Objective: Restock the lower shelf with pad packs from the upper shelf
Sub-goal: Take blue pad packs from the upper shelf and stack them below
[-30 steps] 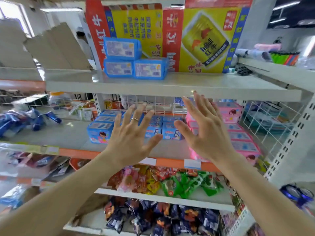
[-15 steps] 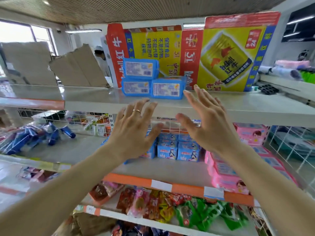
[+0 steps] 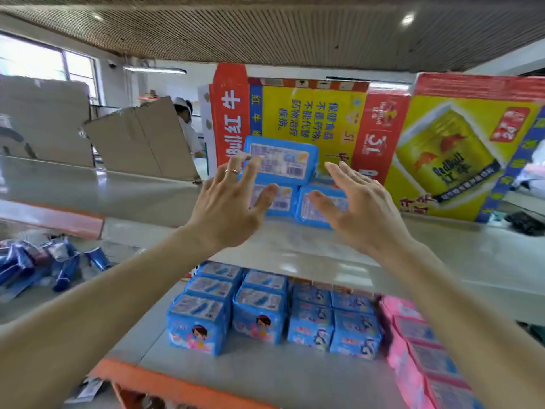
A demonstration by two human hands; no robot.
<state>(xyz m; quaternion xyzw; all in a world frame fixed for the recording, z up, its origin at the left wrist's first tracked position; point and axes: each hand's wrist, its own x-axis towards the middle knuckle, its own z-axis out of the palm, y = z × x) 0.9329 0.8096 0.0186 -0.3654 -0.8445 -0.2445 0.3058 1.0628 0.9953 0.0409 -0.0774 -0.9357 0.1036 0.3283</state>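
Hands up at the stack, nothing gripped yet. Left hand (image 3: 227,211) and right hand (image 3: 365,214) show their backs to the camera, fingers (image 3: 231,180) spread wide. They bracket the three blue pad packs on the upper shelf (image 3: 460,249). Stack is a small pyramid: top pack (image 3: 284,160) lies across bottom-left pack (image 3: 281,200) and bottom-right pack (image 3: 321,209). All three sit just in front of the drink carton (image 3: 442,149). Left fingertips overlap the top pack's left edge; can't tell if they touch.

Step in hand, as I read it: get a grip for the carry down.

How to do it well:
- Take the top pack first, or clamp all three as one block. Pulling a bottom pack alone likely tips the top one.
- For the block: palms flat on the outer ends of the bottom pair, thumbs in front, one finger over the top pack to pin it.
- Wrap looks soft and slick, so squeeze evenly; it may deform or slip.
- Draw straight out over the shelf lip, then down. Don't snag the carton.
- Target is the lower shelf (image 3: 265,379). Blue packs (image 3: 256,312) stand there in rows, pink packs (image 3: 413,343) just beside them on the right.
- Bare strip at the front looks like the slot. Set new packs upright, same facing, tight against the front row.
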